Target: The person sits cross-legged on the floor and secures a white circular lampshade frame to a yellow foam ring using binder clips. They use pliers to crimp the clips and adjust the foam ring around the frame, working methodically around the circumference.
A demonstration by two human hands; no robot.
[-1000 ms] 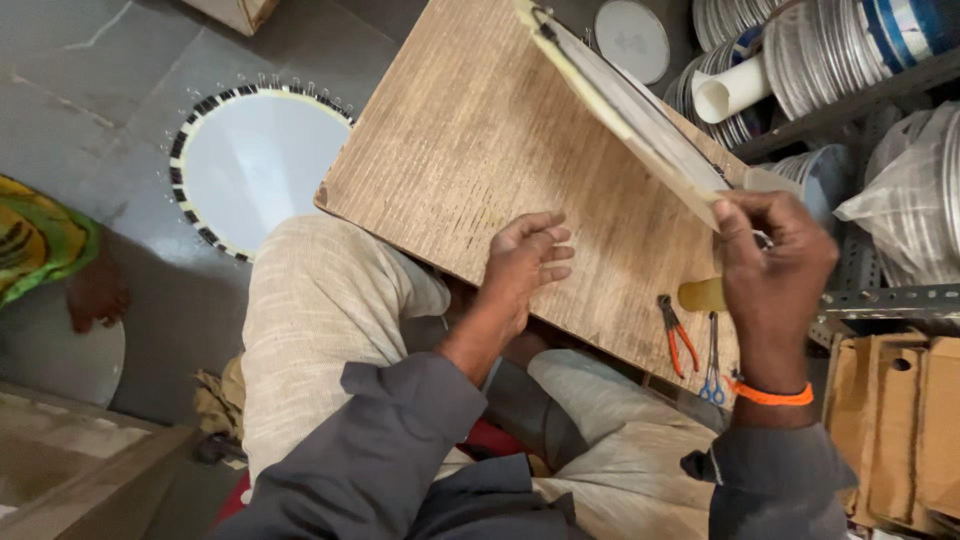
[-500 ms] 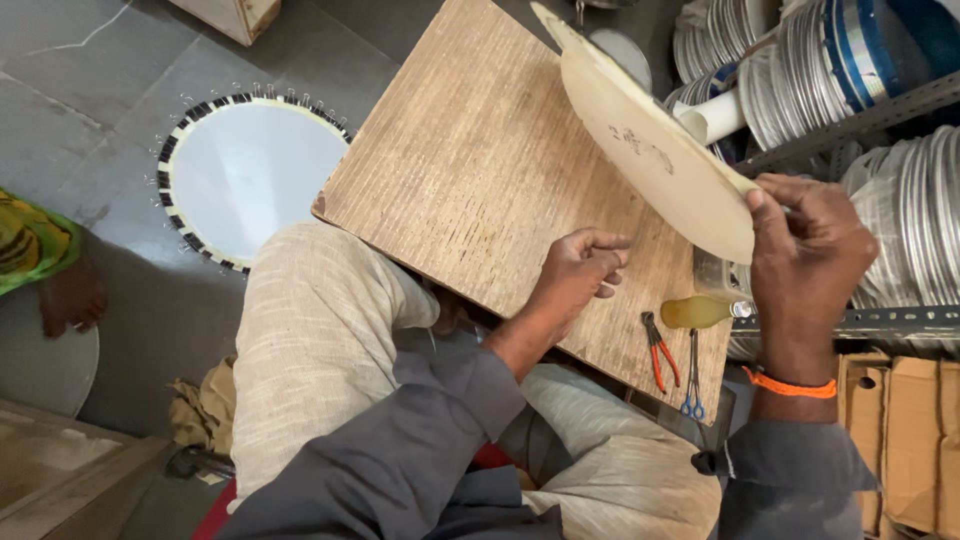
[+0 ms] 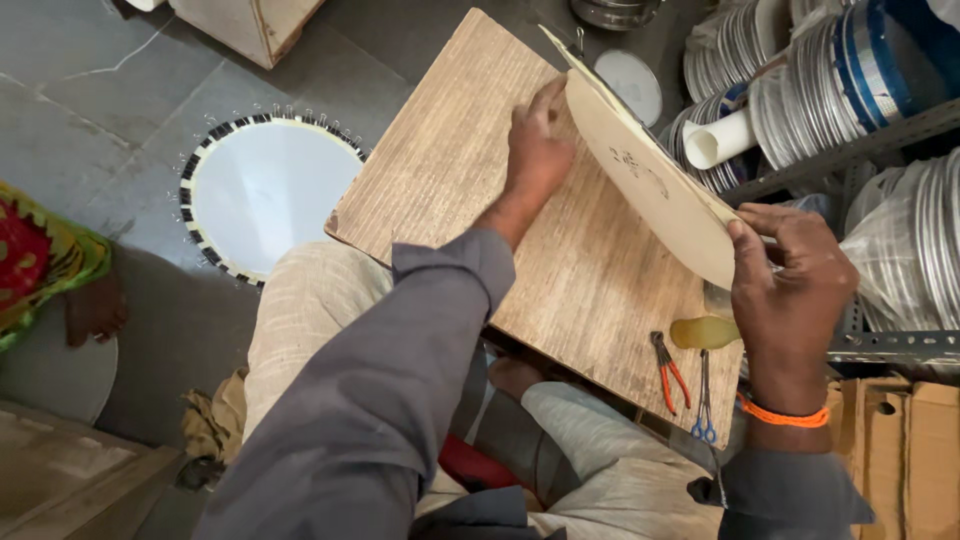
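The wooden board (image 3: 560, 230), laid across the lap, serves as the landmark. At its near right corner, red-handled pliers (image 3: 668, 370) and small scissors (image 3: 704, 400) lie beside a yellowish oval piece (image 3: 703, 332). Just above them, the right hand (image 3: 790, 290) is closed around the near edge of a pale round disc (image 3: 650, 180), which is held tilted on edge over the board's right side. The left hand (image 3: 535, 150) is laid half open against the disc's far face, fingers spread; nothing is gripped by it.

The disc is best kept steady with the edge pinched firmly and the far face supported flat, so that it is not bent.

Beyond the board's right edge, room is tight: a metal shelf (image 3: 900, 345) packed with stacked plates (image 3: 850, 70) stands near. To the board's left, a round white plate with a black-and-white rim (image 3: 265, 195) rests on the grey floor (image 3: 90, 110), where more open room is offered.
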